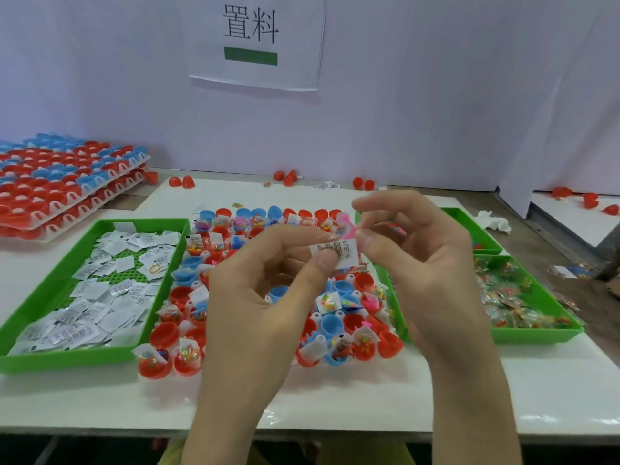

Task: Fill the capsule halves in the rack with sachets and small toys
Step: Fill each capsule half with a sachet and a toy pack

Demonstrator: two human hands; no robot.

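Note:
The rack (pixel 188 333) of red and blue capsule halves lies in the middle of the white board; many halves hold sachets and small toys. Above it my left hand (pixel 265 297) pinches a white printed sachet (pixel 339 251) between thumb and fingers. My right hand (pixel 426 263) pinches the same sachet's right edge, and a pink toy (pixel 347 226) shows just behind my right hand's fingertips. The rack's centre is hidden by my hands.
A green tray of white sachets (pixel 43 297) sits left of the rack. Green trays with bagged toys (pixel 536 330) sit right. Stacked racks of capsule halves (pixel 60 186) stand at the back left. Loose red halves (pixel 288 177) lie along the wall.

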